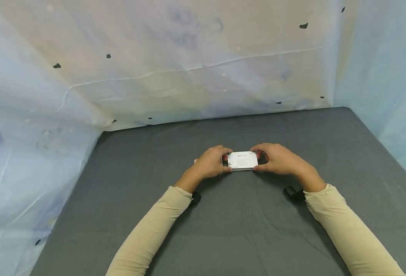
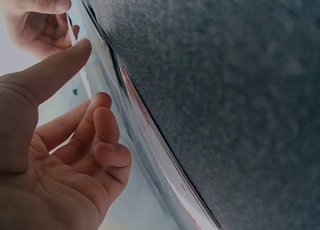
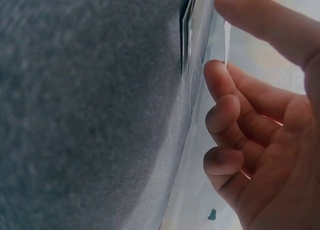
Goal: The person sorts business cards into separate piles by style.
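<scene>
A thin white card (image 1: pixel 243 160) with printed text and leafy corners is held between both hands. My left hand (image 1: pixel 210 162) pinches its left end between thumb and fingertips. At the opposite end, my right hand (image 1: pixel 279 158) pinches it the same way. The wrist views show the card nearly edge-on: the left one as a pale sliver (image 2: pixel 86 80), the right one as a narrow white strip (image 3: pixel 227 42). Below the hands, flat printed sheets with red marks (image 2: pixel 165 157) lie on the grey cloth. Dark and reddish patches show beside the card, partly hidden by it and the fingers.
Grey cloth (image 1: pixel 223 230) covers the table. Pale patterned sheeting (image 1: pixel 196 69) hangs behind it and on both sides. Black straps (image 1: pixel 294 193) circle the wrists. A small red-and-white edge (image 1: pixel 195 160) peeks out left of my left hand.
</scene>
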{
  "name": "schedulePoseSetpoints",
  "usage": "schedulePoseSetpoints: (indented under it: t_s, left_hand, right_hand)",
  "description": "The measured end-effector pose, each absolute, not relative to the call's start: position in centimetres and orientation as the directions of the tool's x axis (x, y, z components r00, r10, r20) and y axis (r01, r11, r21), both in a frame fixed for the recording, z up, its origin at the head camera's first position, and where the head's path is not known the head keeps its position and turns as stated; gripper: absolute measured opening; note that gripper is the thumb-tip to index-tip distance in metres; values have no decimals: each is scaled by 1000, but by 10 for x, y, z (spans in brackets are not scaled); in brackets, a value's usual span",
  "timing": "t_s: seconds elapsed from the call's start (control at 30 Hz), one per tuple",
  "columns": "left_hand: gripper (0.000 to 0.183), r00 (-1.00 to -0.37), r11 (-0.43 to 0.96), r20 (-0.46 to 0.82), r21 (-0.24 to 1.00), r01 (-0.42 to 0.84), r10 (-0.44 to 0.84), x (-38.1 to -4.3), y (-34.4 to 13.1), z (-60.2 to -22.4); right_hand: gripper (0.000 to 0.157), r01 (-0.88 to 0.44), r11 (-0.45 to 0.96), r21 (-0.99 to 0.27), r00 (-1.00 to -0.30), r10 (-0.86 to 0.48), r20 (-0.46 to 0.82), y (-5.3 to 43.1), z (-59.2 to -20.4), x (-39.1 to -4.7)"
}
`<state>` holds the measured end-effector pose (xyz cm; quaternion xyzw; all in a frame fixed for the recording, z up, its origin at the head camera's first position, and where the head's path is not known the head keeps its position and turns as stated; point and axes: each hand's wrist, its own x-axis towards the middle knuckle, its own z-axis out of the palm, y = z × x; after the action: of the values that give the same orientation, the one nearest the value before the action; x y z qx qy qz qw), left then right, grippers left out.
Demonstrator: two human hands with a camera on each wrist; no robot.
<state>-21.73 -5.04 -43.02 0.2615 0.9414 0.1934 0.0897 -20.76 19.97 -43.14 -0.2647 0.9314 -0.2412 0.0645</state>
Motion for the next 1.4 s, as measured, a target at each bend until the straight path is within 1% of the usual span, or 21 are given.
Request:
schedulePoseSetpoints:
  t_s: [0.13, 0.23, 0.47, 0.8, 1.1, 1.4]
  left_hand:
    - [65, -840, 800, -91, 374, 469, 535, -215, -52, -431]
    - [67, -840, 809, -105, 354, 469, 533, -214, -54, -432]
    - [65, -853, 822, -119, 364, 438, 508, -213, -59, -437]
    - [67, -852, 821, -117, 361, 442, 510, -215, -60, -436]
    - [63, -848, 832, -127, 315, 457, 514, -217, -60, -437]
    - [61, -848, 833, -117, 299, 466, 517, -217, -63, -437]
  right_hand:
    - [57, -452, 742, -496, -850, -527, -14, 198, -433, -208]
    - [56, -466, 744, -478, -845, -535, -8, 197, -435, -208]
    - [54, -463, 759, -458, -841, -539, -44, 194, -439, -209]
    - [62, -444, 782, -438, -850, -522, -70, 192, -438, -207]
    - [56, -425, 799, -427, -857, -506, -95, 189, -439, -207]
    - [57, -429, 796, -427, -857, -508, -87, 186, -438, -208]
